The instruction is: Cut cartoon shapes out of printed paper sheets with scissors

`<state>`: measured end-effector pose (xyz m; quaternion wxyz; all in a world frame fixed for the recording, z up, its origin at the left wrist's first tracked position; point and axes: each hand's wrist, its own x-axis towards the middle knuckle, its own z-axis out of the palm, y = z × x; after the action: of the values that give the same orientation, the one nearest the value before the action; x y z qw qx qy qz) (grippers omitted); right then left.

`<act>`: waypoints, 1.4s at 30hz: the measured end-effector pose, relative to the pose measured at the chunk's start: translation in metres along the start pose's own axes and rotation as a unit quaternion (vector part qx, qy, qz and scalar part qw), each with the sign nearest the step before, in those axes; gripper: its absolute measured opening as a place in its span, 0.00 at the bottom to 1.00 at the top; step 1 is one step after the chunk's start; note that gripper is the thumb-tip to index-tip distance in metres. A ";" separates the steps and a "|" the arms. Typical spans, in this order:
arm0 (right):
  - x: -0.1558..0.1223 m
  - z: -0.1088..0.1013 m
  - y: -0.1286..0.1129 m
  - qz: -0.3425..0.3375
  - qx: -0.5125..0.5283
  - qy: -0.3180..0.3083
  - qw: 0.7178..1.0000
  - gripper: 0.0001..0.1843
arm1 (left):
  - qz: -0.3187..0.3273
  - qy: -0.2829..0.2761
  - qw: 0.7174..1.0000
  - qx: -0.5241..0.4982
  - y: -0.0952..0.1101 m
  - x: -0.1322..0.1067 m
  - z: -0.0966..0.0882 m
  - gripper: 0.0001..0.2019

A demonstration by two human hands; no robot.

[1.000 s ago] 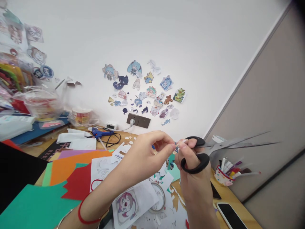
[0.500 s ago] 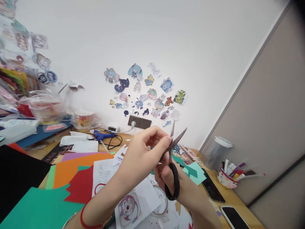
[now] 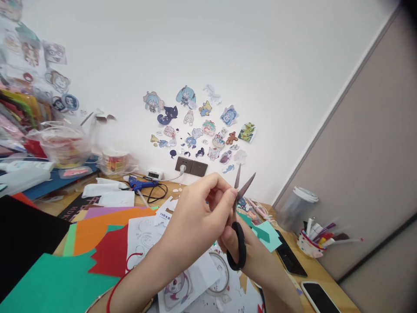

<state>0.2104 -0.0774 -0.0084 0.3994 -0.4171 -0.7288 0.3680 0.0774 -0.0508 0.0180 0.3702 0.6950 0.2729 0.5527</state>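
My right hand (image 3: 243,248) grips black-handled scissors (image 3: 239,245), with the thumb in one handle loop and the two blades spread apart, pointing up. Close against the blades is my left hand (image 3: 203,206), its thumb and forefinger pinched together beside the pivot. Whatever the left fingers hold is too small or too hidden to name. Below my hands lie printed paper sheets (image 3: 202,271) with cartoon drawings and a roll of clear tape (image 3: 224,276). A teal sheet (image 3: 269,234) shows just behind the right wrist.
Colored sheets in green (image 3: 55,282), red (image 3: 110,252) and orange (image 3: 100,232) cover the left side. Farther back sits a blue glue gun (image 3: 140,184). A pen cup (image 3: 311,245), a clear lidded container (image 3: 299,208) and phones (image 3: 319,298) stand or lie on the right.
My left hand has shifted slightly right and its wrist has turned a little. The right hand and scissors have moved slightly; the blades remain spread.
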 end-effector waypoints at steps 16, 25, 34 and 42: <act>0.000 -0.001 -0.002 -0.019 -0.017 -0.003 1.000 0.17 | 0.008 0.013 1.000 0.014 0.001 0.000 0.001 0.09; 0.001 -0.001 0.004 -0.024 0.009 -0.001 1.000 0.16 | 0.017 0.015 1.000 0.012 0.001 0.001 -0.002 0.07; 0.001 -0.005 0.003 -0.019 0.014 -0.018 1.000 0.18 | 0.020 -0.013 1.000 0.019 0.002 0.002 -0.010 0.06; -0.003 -0.011 0.001 -0.008 -0.009 -0.031 0.999 0.18 | 0.016 -0.040 0.999 0.019 0.003 0.002 -0.013 0.06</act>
<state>0.2218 -0.0772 -0.0052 0.3754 -0.4032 -0.7475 0.3712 0.0650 -0.0483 0.0235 0.3584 0.7280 0.2573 0.5248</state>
